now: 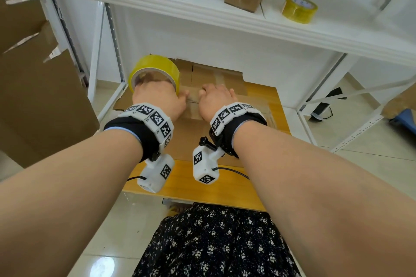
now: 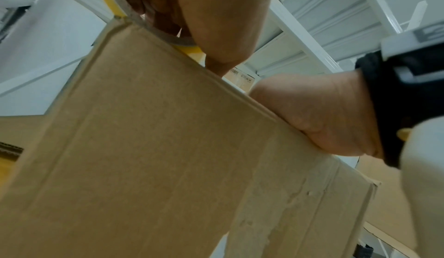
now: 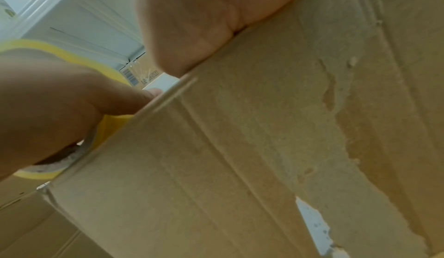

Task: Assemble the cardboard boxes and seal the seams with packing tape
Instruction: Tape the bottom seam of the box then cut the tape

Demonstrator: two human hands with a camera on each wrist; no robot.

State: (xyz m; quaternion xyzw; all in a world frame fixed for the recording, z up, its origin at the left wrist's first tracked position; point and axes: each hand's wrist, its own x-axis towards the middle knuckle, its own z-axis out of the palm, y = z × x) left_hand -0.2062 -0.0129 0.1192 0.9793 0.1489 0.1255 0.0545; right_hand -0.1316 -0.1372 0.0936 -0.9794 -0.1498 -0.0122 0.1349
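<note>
At centre left of the head view, the left hand [image 1: 157,99] grips a yellow roll of packing tape [image 1: 154,72], fingers hooked through its core. Just right, the right hand [image 1: 215,99] presses curled fingers onto the brown cardboard box [image 1: 193,137] centre frame.

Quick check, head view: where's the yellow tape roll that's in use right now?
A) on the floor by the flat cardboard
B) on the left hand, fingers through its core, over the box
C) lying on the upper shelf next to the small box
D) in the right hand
B: the left hand has its fingers through the core of the tape roll above the cardboard box; the right hand rests on the box and holds no roll.
</note>
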